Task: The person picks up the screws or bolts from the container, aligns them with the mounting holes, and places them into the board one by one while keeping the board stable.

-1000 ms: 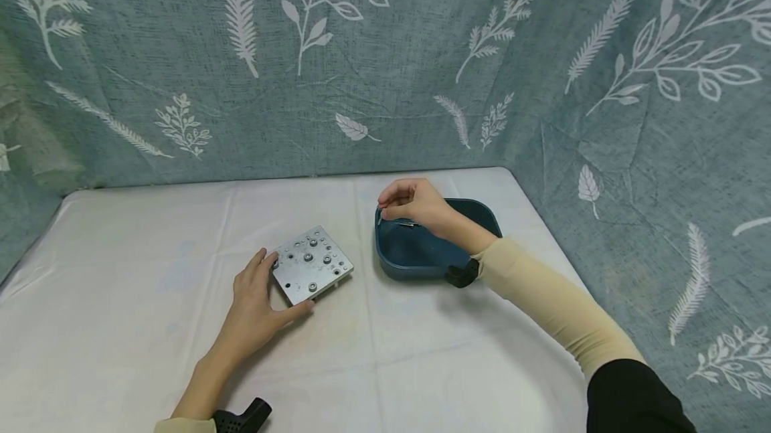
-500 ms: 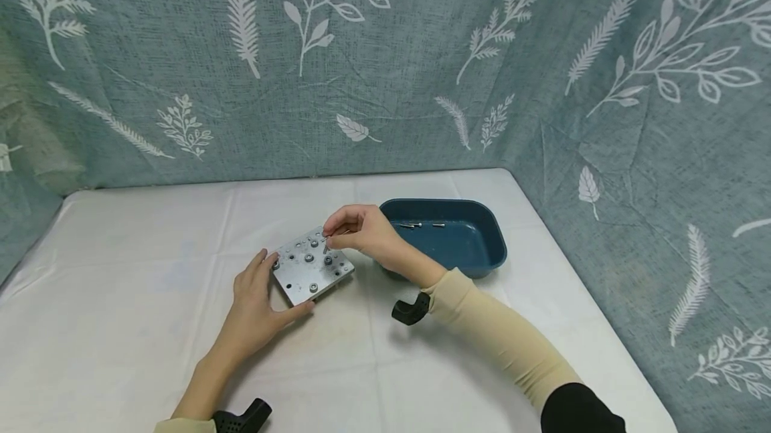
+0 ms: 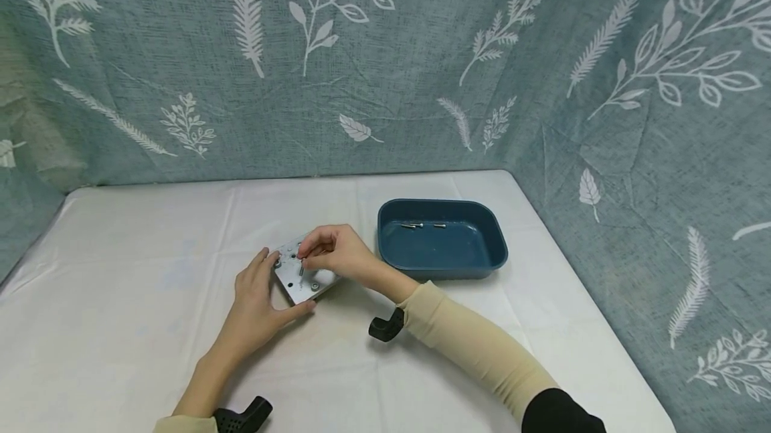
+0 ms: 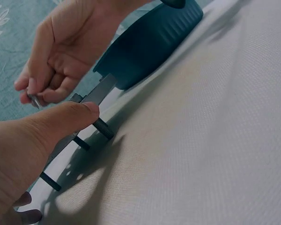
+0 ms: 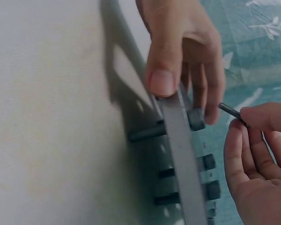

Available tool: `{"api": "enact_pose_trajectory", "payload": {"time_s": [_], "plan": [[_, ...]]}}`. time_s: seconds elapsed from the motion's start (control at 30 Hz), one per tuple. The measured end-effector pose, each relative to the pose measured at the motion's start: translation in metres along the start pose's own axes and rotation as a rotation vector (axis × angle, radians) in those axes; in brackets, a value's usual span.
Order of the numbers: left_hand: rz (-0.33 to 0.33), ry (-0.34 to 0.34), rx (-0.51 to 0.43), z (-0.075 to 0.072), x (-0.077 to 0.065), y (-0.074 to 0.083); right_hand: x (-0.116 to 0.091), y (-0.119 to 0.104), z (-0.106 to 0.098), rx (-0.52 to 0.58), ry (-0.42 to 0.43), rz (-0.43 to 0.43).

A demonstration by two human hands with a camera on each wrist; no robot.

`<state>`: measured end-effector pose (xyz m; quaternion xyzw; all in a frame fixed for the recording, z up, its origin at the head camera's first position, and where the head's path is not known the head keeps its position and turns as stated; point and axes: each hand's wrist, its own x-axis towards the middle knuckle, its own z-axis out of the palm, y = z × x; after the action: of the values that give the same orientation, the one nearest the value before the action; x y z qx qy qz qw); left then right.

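Note:
A silver metal plate (image 3: 308, 279) with holes sits at the middle of the table. Bolts run through it; in the right wrist view a bolt head (image 5: 211, 190) shows on one face and the threaded shanks stick out of the other. My left hand (image 3: 255, 306) grips the plate's left corner and near edge between thumb and fingers. Over the plate, my right hand (image 3: 340, 253) pinches a small screw (image 5: 230, 110) between thumb and fingertips, its threaded end pointing at the plate, apart from it in the right wrist view. My right hand hides the plate's far right part in the head view.
A dark blue tray (image 3: 442, 272) stands right of the plate, with a few screws (image 3: 412, 225) lying inside near its back wall. White cloth (image 3: 144, 299) covers the table, and a patterned green curtain (image 3: 385, 71) hangs behind and to the right.
My right hand has moved left from over the blue tray to above the plate, carrying the screw, then farther left across the plate. My left hand has stayed on the plate.

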<state>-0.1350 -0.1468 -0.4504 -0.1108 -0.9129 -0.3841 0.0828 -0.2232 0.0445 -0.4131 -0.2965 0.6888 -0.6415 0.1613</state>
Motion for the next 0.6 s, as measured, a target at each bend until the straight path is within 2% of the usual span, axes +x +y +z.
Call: {"api": "enact_pose_trajectory", "payload": {"time_s": [0.3, 0.6], "plan": [[0.01, 0.005, 0.003, 0.001, -0.001, -0.002, 0.005, 0.009, 0.007, -0.066, -0.014, -0.017], [0.013, 0.007, 0.002, 0.001, -0.001, -0.003, 0.008, 0.009, 0.012, -0.221, -0.053, -0.024]]}}
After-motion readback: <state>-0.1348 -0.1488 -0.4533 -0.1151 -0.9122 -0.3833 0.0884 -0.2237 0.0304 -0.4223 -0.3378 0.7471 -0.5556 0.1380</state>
